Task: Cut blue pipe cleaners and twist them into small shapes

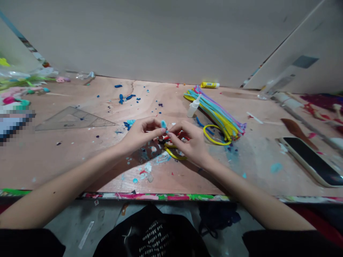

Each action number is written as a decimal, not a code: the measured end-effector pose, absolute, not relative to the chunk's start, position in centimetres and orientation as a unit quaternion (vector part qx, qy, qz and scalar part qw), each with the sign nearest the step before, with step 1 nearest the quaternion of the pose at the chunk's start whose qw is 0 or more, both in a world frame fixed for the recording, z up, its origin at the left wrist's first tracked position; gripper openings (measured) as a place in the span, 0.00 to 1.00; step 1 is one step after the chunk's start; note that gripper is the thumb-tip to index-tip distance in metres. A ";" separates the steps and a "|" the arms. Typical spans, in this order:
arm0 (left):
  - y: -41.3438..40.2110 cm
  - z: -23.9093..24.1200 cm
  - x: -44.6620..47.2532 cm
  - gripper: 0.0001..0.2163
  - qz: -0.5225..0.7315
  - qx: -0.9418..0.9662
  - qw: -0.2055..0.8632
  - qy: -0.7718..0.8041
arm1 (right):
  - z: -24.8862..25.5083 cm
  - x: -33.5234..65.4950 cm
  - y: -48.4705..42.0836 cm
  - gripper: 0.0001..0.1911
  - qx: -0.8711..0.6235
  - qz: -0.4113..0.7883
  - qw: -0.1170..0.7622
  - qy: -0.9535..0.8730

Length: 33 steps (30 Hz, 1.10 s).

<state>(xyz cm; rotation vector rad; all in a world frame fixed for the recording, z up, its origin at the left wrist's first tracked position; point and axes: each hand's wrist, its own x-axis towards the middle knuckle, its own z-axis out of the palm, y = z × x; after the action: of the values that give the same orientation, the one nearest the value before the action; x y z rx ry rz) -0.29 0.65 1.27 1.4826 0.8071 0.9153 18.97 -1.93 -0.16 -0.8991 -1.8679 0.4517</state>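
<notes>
My left hand point(142, 134) and my right hand point(191, 142) meet at the middle of the wooden table point(80, 160). Both pinch a small light-blue fuzzy piece point(163, 124) between their fingertips. Under my right hand lie yellow-handled scissors point(173, 153) with red parts. A bundle of coloured pipe cleaners point(217, 114) lies just to the right, with a yellow loop point(214, 135) beside it. A small white glue bottle point(193, 106) stands behind my right hand.
A clear set square point(75, 119) lies at the left. Blue scraps point(125, 97) are scattered over the table. A phone point(311, 160) lies at the right edge, a yellow glue stick point(210, 85) by the back wall. Craft clutter point(18, 92) fills the far left.
</notes>
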 end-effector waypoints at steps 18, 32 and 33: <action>0.0 1.2 0.1 0.05 0.330 0.682 0.549 0.353 | 0.4 19.4 -1.3 0.05 -0.366 0.293 0.443 -0.764; -0.2 1.2 0.4 0.05 0.354 0.714 0.477 0.370 | 0.2 19.6 -0.9 0.08 -0.389 0.325 0.414 -0.756; -0.2 1.3 0.4 0.06 0.360 0.716 0.469 0.371 | 0.1 19.6 -0.9 0.08 -0.392 0.325 0.411 -0.756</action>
<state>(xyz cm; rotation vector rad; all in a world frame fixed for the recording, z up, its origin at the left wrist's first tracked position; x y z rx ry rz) 0.44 -0.20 1.28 1.7558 0.9094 0.8833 19.60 -0.88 0.13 -0.9867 -1.9034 0.8193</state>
